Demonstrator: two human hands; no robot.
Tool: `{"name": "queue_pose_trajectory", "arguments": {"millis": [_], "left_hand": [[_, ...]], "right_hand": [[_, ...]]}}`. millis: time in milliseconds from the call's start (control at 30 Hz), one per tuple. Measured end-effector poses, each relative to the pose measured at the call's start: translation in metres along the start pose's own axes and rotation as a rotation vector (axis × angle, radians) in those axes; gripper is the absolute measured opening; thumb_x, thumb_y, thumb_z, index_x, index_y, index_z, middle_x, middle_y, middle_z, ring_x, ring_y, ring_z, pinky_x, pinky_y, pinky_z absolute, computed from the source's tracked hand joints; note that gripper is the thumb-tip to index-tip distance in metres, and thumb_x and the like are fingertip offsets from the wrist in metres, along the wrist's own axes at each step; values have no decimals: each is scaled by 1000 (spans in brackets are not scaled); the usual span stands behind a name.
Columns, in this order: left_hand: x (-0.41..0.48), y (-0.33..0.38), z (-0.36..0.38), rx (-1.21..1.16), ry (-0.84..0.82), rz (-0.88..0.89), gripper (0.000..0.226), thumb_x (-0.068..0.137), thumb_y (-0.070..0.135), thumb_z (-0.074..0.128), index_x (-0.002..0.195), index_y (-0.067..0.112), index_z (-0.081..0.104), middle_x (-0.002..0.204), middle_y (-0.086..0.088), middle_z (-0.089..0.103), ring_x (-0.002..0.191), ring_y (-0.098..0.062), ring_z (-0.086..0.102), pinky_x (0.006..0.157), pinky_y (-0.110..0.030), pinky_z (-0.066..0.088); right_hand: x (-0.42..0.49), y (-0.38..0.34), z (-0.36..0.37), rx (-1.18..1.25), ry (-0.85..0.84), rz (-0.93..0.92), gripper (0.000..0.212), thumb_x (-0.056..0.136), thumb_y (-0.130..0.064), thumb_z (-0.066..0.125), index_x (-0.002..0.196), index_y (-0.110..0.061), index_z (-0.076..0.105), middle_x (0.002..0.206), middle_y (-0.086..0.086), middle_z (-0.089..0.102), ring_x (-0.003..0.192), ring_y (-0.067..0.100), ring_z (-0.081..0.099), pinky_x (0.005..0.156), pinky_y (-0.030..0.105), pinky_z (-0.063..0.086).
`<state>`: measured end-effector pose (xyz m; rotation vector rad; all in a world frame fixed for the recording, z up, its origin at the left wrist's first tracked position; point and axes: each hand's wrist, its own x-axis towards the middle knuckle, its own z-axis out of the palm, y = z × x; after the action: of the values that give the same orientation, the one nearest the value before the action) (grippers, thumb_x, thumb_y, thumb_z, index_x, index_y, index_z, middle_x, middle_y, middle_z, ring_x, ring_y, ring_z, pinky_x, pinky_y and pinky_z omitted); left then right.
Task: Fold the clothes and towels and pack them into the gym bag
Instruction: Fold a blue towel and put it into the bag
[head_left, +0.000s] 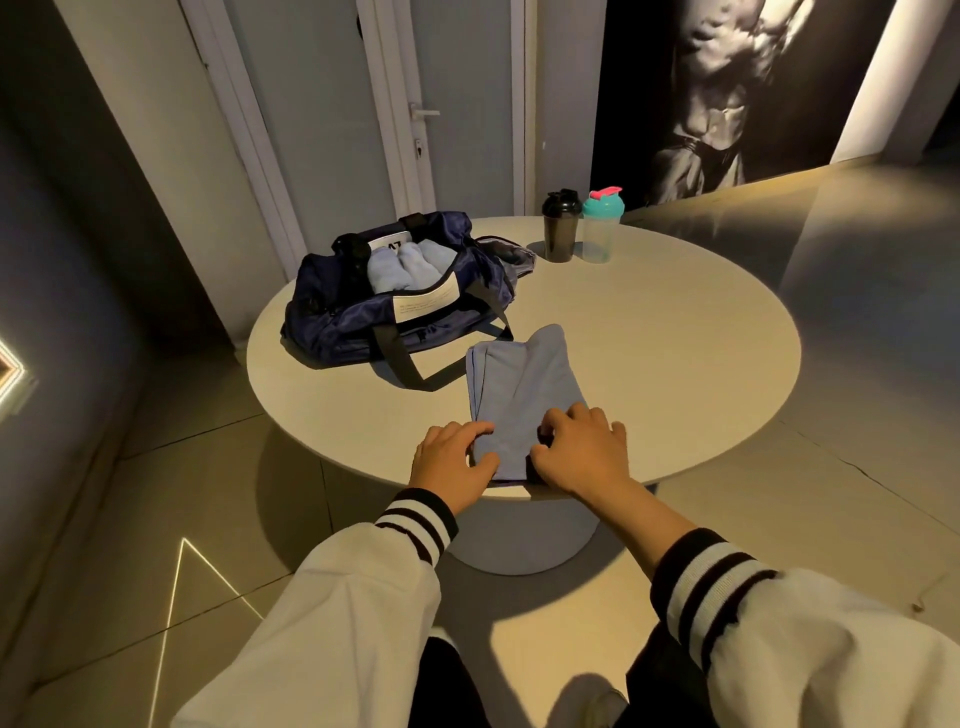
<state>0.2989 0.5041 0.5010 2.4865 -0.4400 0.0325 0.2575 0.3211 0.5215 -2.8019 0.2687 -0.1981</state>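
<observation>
Both left hand (453, 458) and right hand (582, 453) pinch the blue towel (524, 384), hiding its near corners.

Round table (649, 332), tiled floor (831, 519)

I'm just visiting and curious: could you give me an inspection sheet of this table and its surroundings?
Surface: round pale table on a pedestal.
Job's things: folded blue cloth lies flat near the front edge; open navy gym bag behind it, pale blue rolled items inside.
Clutter: black shaker bottle and clear shaker bottle with teal lid, upright, side by side at the far edge.
Grippers: left hand and right hand both grip the cloth's near end.
Cables: nothing seen.
Surroundings: white door, black-and-white wall poster, tiled floor.
</observation>
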Motion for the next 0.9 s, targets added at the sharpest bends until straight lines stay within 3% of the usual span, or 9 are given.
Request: {"name": "queue_pose_trajectory", "arguments": {"millis": [133, 233, 367, 467, 567, 733, 833, 900], "left_hand": [[28, 0, -1, -193, 81, -22, 28, 101, 33, 50, 126, 29, 63, 117, 0, 61, 109, -19, 55, 102, -44, 48], [65, 4, -2, -235, 90, -31, 31, 101, 26, 51, 130, 32, 61, 131, -1, 55, 122, -21, 49, 109, -41, 43], [115, 9, 2, -176, -18, -69, 39, 102, 24, 48, 140, 30, 53, 140, -8, 55, 129, -25, 45, 109, -40, 41], [141, 13, 7, 16, -140, -84, 43, 102, 31, 44, 145, 33, 46, 148, -7, 45, 134, -30, 38, 113, -42, 35], [151, 17, 19, 231, -164, -89, 45, 101, 36, 45, 145, 35, 43, 154, 3, 33, 135, -27, 30, 111, -40, 29], [149, 2, 27, 58, 134, -182, 50, 99, 27, 51, 147, 19, 41, 151, -3, 35, 135, -26, 33, 113, -43, 33], [148, 2, 24, 35, 150, -189, 54, 100, 28, 49, 151, 20, 35, 158, -4, 26, 143, -26, 26, 119, -43, 26], [147, 6, 25, 41, 118, -82, 53, 102, 29, 48, 153, 25, 35, 162, 1, 19, 148, -23, 18, 122, -43, 19]], "right_hand": [[30, -4, -7, 153, 66, -100, 20, 91, -25, 53, 104, -15, 65, 103, 7, 52, 106, 31, 50, 81, 38, 45], [56, -6, -5, 208, 71, -159, 36, 95, -21, 52, 129, -15, 59, 120, 12, 54, 116, 31, 46, 90, 40, 47], [74, 5, 15, 207, 47, -129, 41, 100, -31, 44, 138, -17, 50, 126, 13, 56, 117, 34, 50, 92, 40, 45], [78, 10, 33, 182, 75, -115, 57, 101, -44, 32, 154, -23, 26, 136, 10, 52, 119, 30, 50, 96, 44, 45], [81, 10, 41, 103, 57, -98, 64, 102, -49, 22, 159, -22, 12, 155, 11, 37, 140, 29, 36, 111, 47, 35], [82, 10, 42, 51, 10, -81, 63, 106, -49, 19, 160, -22, 4, 166, 9, 13, 153, 26, 12, 122, 44, 14], [83, 9, 41, 8, -56, -80, 62, 105, -50, 15, 160, -23, 4, 167, 10, 5, 154, 25, 3, 123, 43, 5], [84, 9, 41, 1, -75, -75, 61, 105, -49, 13, 160, -24, 7, 167, 10, 3, 154, 24, -1, 123, 43, 2]]}}
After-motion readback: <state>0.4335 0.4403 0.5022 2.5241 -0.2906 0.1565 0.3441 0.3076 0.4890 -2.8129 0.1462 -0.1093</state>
